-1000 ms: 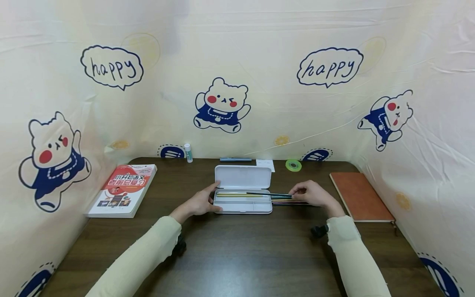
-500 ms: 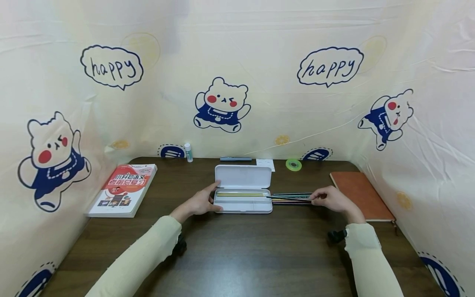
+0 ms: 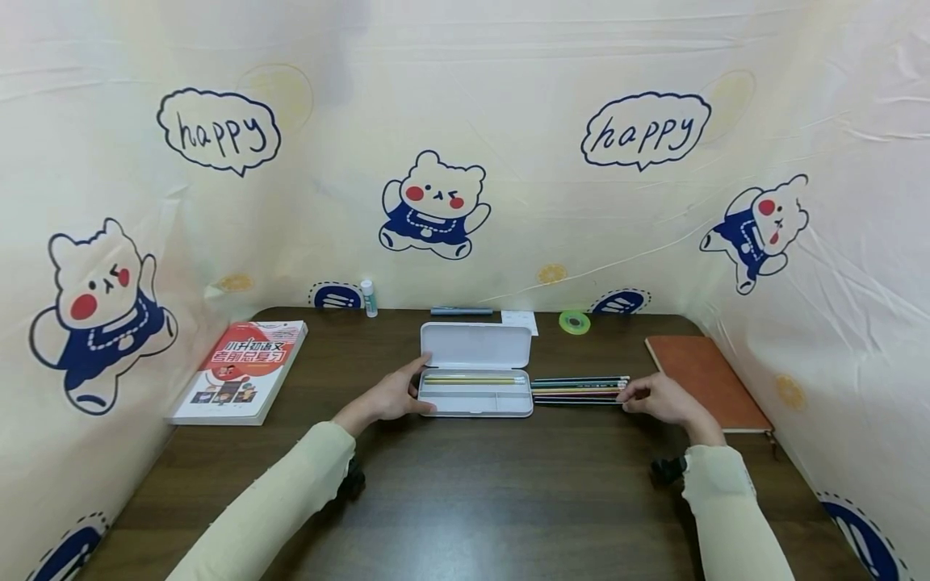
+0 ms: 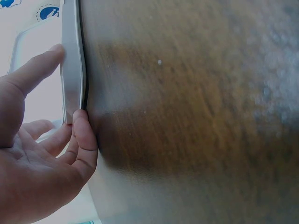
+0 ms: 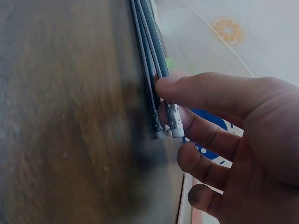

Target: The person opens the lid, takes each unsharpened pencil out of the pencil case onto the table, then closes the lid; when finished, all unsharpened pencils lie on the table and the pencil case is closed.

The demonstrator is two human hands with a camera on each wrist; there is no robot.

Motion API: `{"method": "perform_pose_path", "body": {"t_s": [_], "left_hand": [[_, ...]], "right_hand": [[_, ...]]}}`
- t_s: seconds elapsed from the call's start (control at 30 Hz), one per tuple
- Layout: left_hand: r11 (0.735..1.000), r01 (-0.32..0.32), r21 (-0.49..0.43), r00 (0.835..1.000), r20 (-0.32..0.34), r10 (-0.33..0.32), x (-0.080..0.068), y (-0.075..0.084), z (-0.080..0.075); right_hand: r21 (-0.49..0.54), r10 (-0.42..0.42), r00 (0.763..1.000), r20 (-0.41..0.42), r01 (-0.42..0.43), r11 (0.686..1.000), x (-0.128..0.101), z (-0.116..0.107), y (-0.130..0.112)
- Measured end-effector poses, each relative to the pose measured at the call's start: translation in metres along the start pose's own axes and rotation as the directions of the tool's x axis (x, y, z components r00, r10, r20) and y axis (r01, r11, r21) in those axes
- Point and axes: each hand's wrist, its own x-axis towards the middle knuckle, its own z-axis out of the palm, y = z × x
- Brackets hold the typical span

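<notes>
A white pencil case (image 3: pixel 475 406) lies with its lid (image 3: pixel 475 345) raised, and yellowish pencils (image 3: pixel 472 380) rest in its rear compartment. My left hand (image 3: pixel 388 394) holds the case at its left end; the left wrist view shows the thumb and fingertips on the case's edge. Just right of the case, several pencils (image 3: pixel 577 390) lie side by side on the table. My right hand (image 3: pixel 661 399) is at their eraser ends. In the right wrist view its thumb and forefinger pinch a dark pencil (image 5: pixel 154 42) near the white eraser, with another dark pencil alongside.
A red-and-white book (image 3: pixel 240 371) lies at the left, a brown notebook (image 3: pixel 708 383) at the right. Along the back are a glue stick (image 3: pixel 369 299), a blue pen-like object (image 3: pixel 461 311), a white paper (image 3: pixel 519 322) and a green tape roll (image 3: pixel 575 323).
My right hand has moved right and slightly nearer, drawing a dark pencil from over the case to beside the other pencils on the table. The left hand stays on the case.
</notes>
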Motion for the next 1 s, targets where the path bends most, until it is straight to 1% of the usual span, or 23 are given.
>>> {"method": "perform_pose_path", "body": {"t_s": [0.43, 0.57, 0.7, 0.8, 1.0], "left_hand": [[1.000, 0.005, -0.003, 1.000, 0.002, -0.005, 0.000, -0.001, 0.000], [1.000, 0.005, -0.006, 1.000, 0.002, -0.005, 0.000, -0.001, 0.000], [1.000, -0.004, -0.003, 1.000, 0.000, 0.004, 0.000, 0.000, 0.000], [1.000, -0.004, -0.003, 1.000, -0.003, 0.004, -0.001, 0.001, 0.000], [1.000, -0.001, 0.004, 1.000, -0.002, 0.001, -0.001, 0.001, 0.000]], "right_hand": [[0.015, 0.047, 0.999, 0.004, -0.047, 0.999, 0.005, 0.006, -0.002], [0.030, 0.042, 0.999, 0.003, -0.042, 0.999, 0.007, 0.006, 0.000], [0.018, 0.013, 1.000, -0.003, -0.013, 1.000, 0.009, 0.004, -0.001], [0.024, -0.010, 1.000, -0.004, 0.010, 1.000, 0.010, 0.003, -0.006], [0.086, -0.035, 0.999, 0.015, 0.034, 0.996, 0.018, 0.004, -0.021]]}}
